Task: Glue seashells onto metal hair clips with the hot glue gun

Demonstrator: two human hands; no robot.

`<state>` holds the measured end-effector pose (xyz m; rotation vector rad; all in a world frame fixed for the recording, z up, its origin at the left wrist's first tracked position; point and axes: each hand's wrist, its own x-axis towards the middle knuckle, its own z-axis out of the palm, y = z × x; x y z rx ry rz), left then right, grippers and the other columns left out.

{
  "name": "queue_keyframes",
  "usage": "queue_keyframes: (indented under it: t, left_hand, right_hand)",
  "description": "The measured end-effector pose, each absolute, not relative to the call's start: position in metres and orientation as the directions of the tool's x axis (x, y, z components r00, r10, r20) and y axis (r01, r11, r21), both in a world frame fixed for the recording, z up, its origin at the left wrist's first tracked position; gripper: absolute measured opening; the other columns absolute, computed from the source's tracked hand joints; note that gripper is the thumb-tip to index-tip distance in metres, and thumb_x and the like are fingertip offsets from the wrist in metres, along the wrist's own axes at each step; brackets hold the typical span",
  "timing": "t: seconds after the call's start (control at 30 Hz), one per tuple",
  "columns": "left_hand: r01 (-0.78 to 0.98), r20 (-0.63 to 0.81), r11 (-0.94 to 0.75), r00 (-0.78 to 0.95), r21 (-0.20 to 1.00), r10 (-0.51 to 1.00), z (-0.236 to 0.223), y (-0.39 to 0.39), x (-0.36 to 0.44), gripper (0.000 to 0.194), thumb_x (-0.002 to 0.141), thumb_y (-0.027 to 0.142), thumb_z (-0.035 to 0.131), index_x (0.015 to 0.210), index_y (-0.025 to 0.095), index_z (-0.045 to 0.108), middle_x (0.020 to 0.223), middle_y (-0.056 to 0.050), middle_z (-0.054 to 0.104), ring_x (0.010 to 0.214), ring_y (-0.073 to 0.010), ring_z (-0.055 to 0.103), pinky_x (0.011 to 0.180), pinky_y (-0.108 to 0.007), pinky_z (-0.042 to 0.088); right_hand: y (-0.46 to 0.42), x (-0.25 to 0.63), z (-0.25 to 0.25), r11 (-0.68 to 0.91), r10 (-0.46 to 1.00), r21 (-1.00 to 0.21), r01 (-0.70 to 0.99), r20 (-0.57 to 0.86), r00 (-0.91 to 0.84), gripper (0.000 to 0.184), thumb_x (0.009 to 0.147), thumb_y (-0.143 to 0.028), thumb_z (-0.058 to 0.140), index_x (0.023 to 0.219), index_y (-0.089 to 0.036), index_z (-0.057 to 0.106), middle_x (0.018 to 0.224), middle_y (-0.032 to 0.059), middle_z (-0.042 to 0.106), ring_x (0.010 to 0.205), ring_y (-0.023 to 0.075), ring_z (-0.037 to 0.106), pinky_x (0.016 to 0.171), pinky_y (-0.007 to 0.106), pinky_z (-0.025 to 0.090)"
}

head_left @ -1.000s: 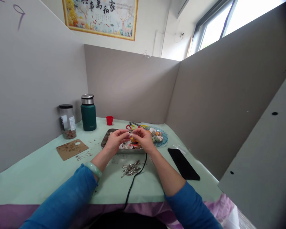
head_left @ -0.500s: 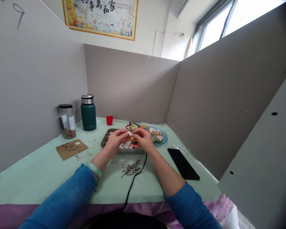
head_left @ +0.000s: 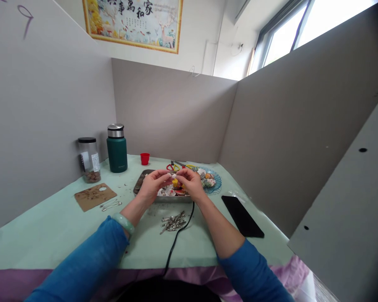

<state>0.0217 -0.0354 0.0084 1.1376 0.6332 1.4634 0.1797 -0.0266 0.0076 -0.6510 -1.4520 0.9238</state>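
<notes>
The fingers of the left hand (head_left: pixel 153 183) and of the right hand (head_left: pixel 191 183) pinched a small white piece (head_left: pixel 174 176) over the metal tray (head_left: pixel 173 200), perhaps so that anything dropped would land inside. Its long axis seemed to run crosswise, from hand to hand; which end pointed forward, I could not tell. Metal parts (head_left: pixel 173 221) lay nearer on the bench (head_left: pixel 56 243), probably for easy reach.

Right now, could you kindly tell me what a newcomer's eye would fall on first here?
Probably the left hand and right hand, close together over the metal tray, with a small white piece between them. Next, perhaps, the green bottle, farther back on the left.
</notes>
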Motion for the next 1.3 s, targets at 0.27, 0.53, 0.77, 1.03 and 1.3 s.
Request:
queue_keyframes:
  t: [0.27,0.53,0.77,1.03,1.3]
  left_hand:
    - [-0.431,0.319,-0.246,0.106,0.868,0.942,0.009,-0.038,0.021,0.031,0.061,0.026,0.082,0.086,0.012,0.069,0.081,-0.006,0.071,0.073,-0.0152,0.067,0.077,-0.031,0.055]
    - [-0.362,0.324,-0.269,0.100,0.892,0.941,0.012,-0.040,0.021,0.034,0.059,0.030,0.083,0.085,0.013,0.069,0.082,-0.007,0.071,0.074,-0.0167,0.067,0.078,-0.033,0.054]
    - [-0.279,0.331,-0.290,0.111,0.915,0.937,0.012,-0.040,0.019,0.035,0.058,0.031,0.083,0.085,0.013,0.069,0.082,-0.006,0.071,0.072,-0.0158,0.066,0.075,-0.030,0.052]
    - [-0.254,0.331,-0.291,0.128,0.922,0.935,0.010,-0.037,0.018,0.038,0.057,0.033,0.083,0.086,0.013,0.069,0.083,-0.006,0.071,0.070,-0.0161,0.066,0.075,-0.032,0.053]
    - [-0.234,0.330,-0.301,0.097,0.925,0.939,0.011,-0.037,0.019,0.040,0.056,0.034,0.083,0.085,0.012,0.069,0.080,-0.006,0.071,0.068,-0.0157,0.065,0.073,-0.031,0.053]
  right_hand:
    - [-0.023,0.181,0.003,0.462,0.853,-0.863,-0.205,0.496,-0.165,0.028,0.068,-0.037,0.070,0.088,-0.019,0.062,0.070,-0.0030,0.058,0.050,0.0069,0.049,0.049,0.021,0.043]
    - [-0.027,0.184,0.006,0.427,0.860,-0.886,-0.180,0.460,-0.221,0.032,0.069,-0.039,0.070,0.094,-0.019,0.066,0.072,-0.0016,0.060,0.052,0.0075,0.048,0.050,0.022,0.044]
    - [-0.026,0.188,0.008,0.476,0.842,-0.874,-0.099,0.485,-0.236,0.031,0.073,-0.038,0.067,0.096,-0.018,0.067,0.064,-0.0020,0.057,0.051,0.0087,0.048,0.050,0.023,0.044]
    - [-0.024,0.191,0.008,0.532,0.815,-0.845,-0.058,0.530,-0.234,0.028,0.075,-0.035,0.064,0.096,-0.017,0.067,0.067,-0.0014,0.059,0.051,0.0083,0.049,0.050,0.022,0.043]
    - [-0.025,0.188,0.009,0.536,0.814,-0.842,-0.064,0.535,-0.224,0.027,0.074,-0.036,0.065,0.093,-0.017,0.067,0.066,-0.0016,0.058,0.049,0.0077,0.047,0.048,0.022,0.042]
